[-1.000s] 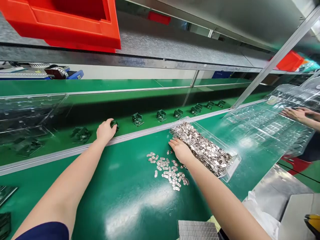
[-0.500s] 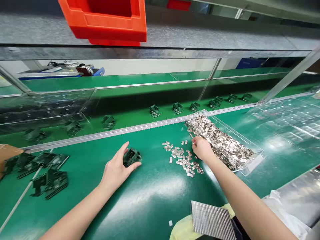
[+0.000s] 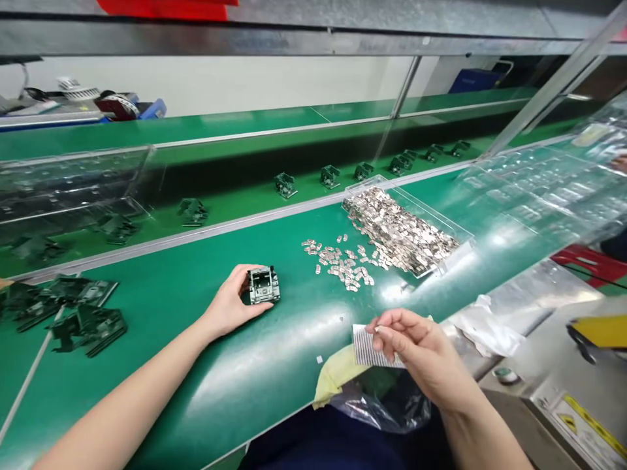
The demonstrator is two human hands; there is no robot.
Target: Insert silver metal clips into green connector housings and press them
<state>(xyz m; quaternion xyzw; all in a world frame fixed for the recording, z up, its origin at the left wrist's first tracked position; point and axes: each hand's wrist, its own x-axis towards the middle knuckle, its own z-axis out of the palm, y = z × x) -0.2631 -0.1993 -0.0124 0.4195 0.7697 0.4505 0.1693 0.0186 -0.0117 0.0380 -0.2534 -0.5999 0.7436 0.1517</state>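
My left hand (image 3: 226, 305) has its thumb and fingers around a small green circuit board assembly (image 3: 264, 286) on the green work surface, its square opening facing up. My right hand (image 3: 426, 352) is near the front edge, thumb and fingertips pinched together on something too small to make out. Behind those fingers lies a grey ribbed sheet (image 3: 365, 346), partly covered by the hand, beside a yellow cloth (image 3: 336, 375). Small silvery metal pieces (image 3: 343, 264) are scattered right of the assembly, and a clear tray (image 3: 463, 251) heaped with more stands behind them.
Several more board assemblies (image 3: 93, 326) lie at the left, and others stand in a row on the green belt (image 3: 240, 202) behind a metal rail. A clear plastic tray (image 3: 529, 189) is at the right. Overhead runs a metal shelf (image 3: 294, 42) with a red bin (image 3: 171, 8).
My right hand has moved from the metal pieces by the tray back to the ribbed sheet. My left hand has closed around the assembly, which is turned opening up. The view has tilted down.
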